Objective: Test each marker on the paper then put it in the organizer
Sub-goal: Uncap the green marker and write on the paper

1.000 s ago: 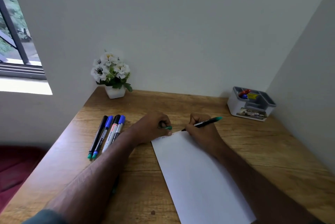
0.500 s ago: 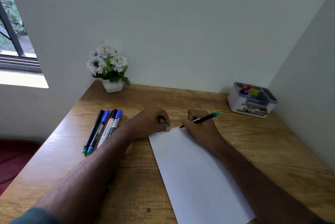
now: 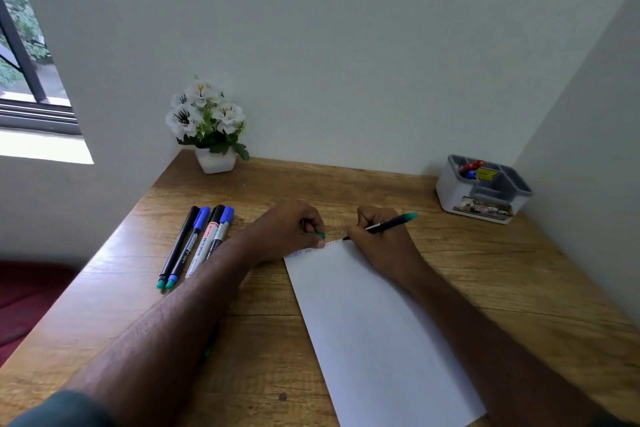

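Both forearms reach forward over the wooden surface [image 3: 346, 184] and meet at the far edge of the white sheet of paper [image 3: 374, 329]. The right hand [image 3: 379, 239] is curled round a slim black marker with a teal end [image 3: 384, 224], its tip at that far edge. The left hand [image 3: 287, 232], knuckles up, pinches a small teal cap [image 3: 320, 235] and rests on the paper's far left corner.

wooden desk [image 3: 485, 274] set into a corner of white walls [image 3: 346, 46]. small white pot of white flowers [image 3: 207, 125] at far left corner. window [image 3: 24, 63] at left, greenery outside. dark red floor [image 3: 24, 298] below.
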